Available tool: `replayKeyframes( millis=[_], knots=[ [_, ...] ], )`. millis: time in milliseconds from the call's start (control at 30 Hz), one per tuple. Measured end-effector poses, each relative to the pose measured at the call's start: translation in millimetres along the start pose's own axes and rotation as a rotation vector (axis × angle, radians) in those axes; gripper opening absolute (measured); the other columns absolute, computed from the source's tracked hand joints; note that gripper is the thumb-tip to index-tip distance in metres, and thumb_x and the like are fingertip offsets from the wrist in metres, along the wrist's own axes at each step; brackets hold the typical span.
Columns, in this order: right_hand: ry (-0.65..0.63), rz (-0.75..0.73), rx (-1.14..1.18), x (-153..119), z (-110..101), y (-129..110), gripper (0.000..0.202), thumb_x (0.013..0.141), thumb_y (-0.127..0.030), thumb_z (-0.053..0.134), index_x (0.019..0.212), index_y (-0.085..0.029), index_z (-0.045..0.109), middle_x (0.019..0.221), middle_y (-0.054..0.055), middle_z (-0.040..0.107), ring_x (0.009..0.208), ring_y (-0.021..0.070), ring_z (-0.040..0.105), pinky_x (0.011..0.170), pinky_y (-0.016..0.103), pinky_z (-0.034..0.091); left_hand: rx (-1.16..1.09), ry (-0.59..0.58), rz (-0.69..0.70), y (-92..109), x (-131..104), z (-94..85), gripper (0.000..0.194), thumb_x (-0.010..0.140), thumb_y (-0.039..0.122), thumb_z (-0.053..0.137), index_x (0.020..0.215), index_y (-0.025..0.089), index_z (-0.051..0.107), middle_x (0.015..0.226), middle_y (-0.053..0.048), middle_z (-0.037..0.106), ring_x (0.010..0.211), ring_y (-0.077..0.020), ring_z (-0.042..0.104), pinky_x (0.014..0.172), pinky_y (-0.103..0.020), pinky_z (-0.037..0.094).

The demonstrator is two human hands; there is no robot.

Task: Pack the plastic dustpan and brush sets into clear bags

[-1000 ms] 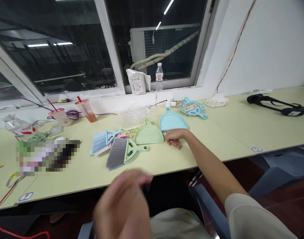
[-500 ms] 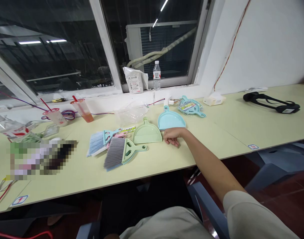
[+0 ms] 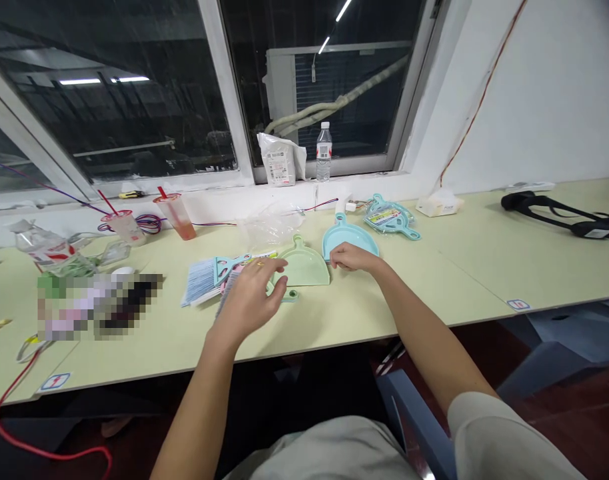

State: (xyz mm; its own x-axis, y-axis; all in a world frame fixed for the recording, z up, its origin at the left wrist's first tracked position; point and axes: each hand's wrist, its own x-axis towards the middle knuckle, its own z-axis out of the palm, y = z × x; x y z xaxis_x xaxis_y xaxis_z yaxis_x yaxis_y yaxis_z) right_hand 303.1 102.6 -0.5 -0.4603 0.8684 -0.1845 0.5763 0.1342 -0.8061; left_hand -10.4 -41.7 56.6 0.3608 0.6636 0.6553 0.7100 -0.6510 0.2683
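My left hand [image 3: 257, 290] hovers over the green-handled brush, thumb and fingers apart and nothing held. It hides most of that brush; only the green handle end [image 3: 292, 294] and some grey bristles show. Behind the hand lies a pale green dustpan [image 3: 307, 268], partly covered by my fingers. My right hand [image 3: 352, 257] is at the front edge of a light blue dustpan [image 3: 349, 235], fingers curled in. Whether they grip the rim is hidden. A blue brush [image 3: 200, 279] lies left of my left hand, overlapping a pink-handled one.
A packaged blue dustpan set [image 3: 390, 217] and tissue pack [image 3: 439, 202] lie at the back right, beyond them a black headset strap [image 3: 559, 213]. Drink cups [image 3: 178, 217], a large bottle [image 3: 44, 247] and clear plastic wrap [image 3: 269, 227] are left and behind. A water bottle [image 3: 324, 153] stands on the sill.
My left hand has come into view from below, over the green brush. My right hand has lifted slightly toward the blue dustpan, its fingers now more curled. The view has shifted slightly left.
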Motion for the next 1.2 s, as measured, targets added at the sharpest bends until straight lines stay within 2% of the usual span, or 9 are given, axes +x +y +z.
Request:
replayKeyframes(
  millis=[100, 167, 300, 467, 600, 700, 867, 1000, 1200],
  knots=[
    [0.323, -0.190, -0.027, 8, 5, 2, 0.022, 0.078, -0.030, 0.051, 0.069, -0.017, 0.066, 0.051, -0.004, 0.048, 0.048, 0.0108, 0.039, 0.049, 0.024, 0.028, 0.111, -0.277, 0.030, -25, 11, 19.2, 0.029, 0.101, 0.025, 0.048, 0.115, 0.020, 0.073, 0.113, -0.010, 0.073, 0.116, -0.0281, 0.063, 0.106, -0.048, 0.048],
    [0.433, -0.297, -0.063, 11, 11, 1, 0.024, 0.079, -0.031, 0.050, 0.071, -0.017, 0.068, 0.061, -0.001, 0.057, 0.056, 0.0127, 0.046, 0.054, 0.025, 0.032, 0.120, -0.412, 0.019, -38, 15, 32.8, 0.030, 0.098, 0.029, 0.054, 0.121, 0.020, 0.072, 0.121, -0.012, 0.071, 0.121, -0.0296, 0.061, 0.108, -0.047, 0.046],
    [0.487, -0.353, -0.060, 13, 21, -3, 0.026, 0.080, -0.030, 0.049, 0.075, -0.017, 0.071, 0.062, -0.002, 0.057, 0.056, 0.0130, 0.044, 0.055, 0.026, 0.030, 0.116, -0.568, 0.013, -48, 12, 46.8, 0.034, 0.093, 0.033, 0.063, 0.124, 0.022, 0.073, 0.119, -0.012, 0.072, 0.122, -0.0327, 0.060, 0.110, -0.048, 0.041],
    [0.517, -0.370, -0.066, 12, 29, -6, 0.025, 0.080, -0.028, 0.049, 0.077, -0.017, 0.071, 0.057, -0.004, 0.053, 0.053, 0.0121, 0.039, 0.056, 0.026, 0.028, 0.152, -0.648, 0.005, -48, 8, 48.6, 0.033, 0.092, 0.020, 0.059, 0.121, 0.020, 0.074, 0.111, -0.014, 0.071, 0.120, -0.0340, 0.057, 0.104, -0.046, 0.043],
    [0.499, -0.370, -0.094, 14, 33, -5, 0.025, 0.081, -0.027, 0.048, 0.078, -0.016, 0.071, 0.060, -0.003, 0.056, 0.056, 0.0123, 0.042, 0.058, 0.026, 0.031, 0.112, -0.648, -0.013, -53, 6, 50.6, 0.037, 0.092, 0.018, 0.059, 0.126, 0.021, 0.072, 0.117, -0.013, 0.069, 0.121, -0.0334, 0.055, 0.103, -0.044, 0.042],
    [0.498, -0.320, -0.187, 15, 38, -7, 0.025, 0.085, -0.026, 0.050, 0.085, -0.017, 0.073, 0.062, -0.003, 0.057, 0.059, 0.0136, 0.047, 0.061, 0.026, 0.033, 0.097, -0.641, -0.012, -56, 6, 51.1, 0.036, 0.092, 0.015, 0.058, 0.124, 0.023, 0.073, 0.114, -0.013, 0.070, 0.114, -0.0316, 0.059, 0.095, -0.040, 0.044],
    [0.621, -0.015, -0.506, 14, 53, -22, 0.022, 0.095, -0.033, 0.055, 0.102, -0.021, 0.073, 0.087, 0.007, 0.072, 0.083, 0.0213, 0.064, 0.072, 0.028, 0.040, 0.150, -0.558, 0.006, -53, 6, 50.1, 0.028, 0.096, 0.016, 0.054, 0.116, 0.021, 0.074, 0.100, -0.012, 0.071, 0.102, -0.0299, 0.062, 0.085, -0.037, 0.045],
    [0.579, 0.159, -0.667, 12, 62, -32, 0.029, 0.099, -0.039, 0.056, 0.113, -0.018, 0.069, 0.108, 0.016, 0.073, 0.098, 0.0284, 0.068, 0.079, 0.033, 0.044, 0.249, -0.459, 0.039, -44, 9, 44.0, 0.026, 0.099, 0.018, 0.054, 0.115, 0.021, 0.073, 0.099, -0.012, 0.071, 0.103, -0.0303, 0.062, 0.089, -0.040, 0.044],
    [0.521, 0.232, -0.736, 11, 66, -35, 0.027, 0.100, -0.035, 0.056, 0.115, -0.015, 0.068, 0.110, 0.017, 0.073, 0.103, 0.0304, 0.069, 0.080, 0.034, 0.047, 0.405, -0.332, 0.111, -22, 27, 26.4, 0.030, 0.101, 0.024, 0.052, 0.126, 0.018, 0.068, 0.098, -0.013, 0.071, 0.105, -0.0329, 0.060, 0.091, -0.045, 0.044]
  ],
)
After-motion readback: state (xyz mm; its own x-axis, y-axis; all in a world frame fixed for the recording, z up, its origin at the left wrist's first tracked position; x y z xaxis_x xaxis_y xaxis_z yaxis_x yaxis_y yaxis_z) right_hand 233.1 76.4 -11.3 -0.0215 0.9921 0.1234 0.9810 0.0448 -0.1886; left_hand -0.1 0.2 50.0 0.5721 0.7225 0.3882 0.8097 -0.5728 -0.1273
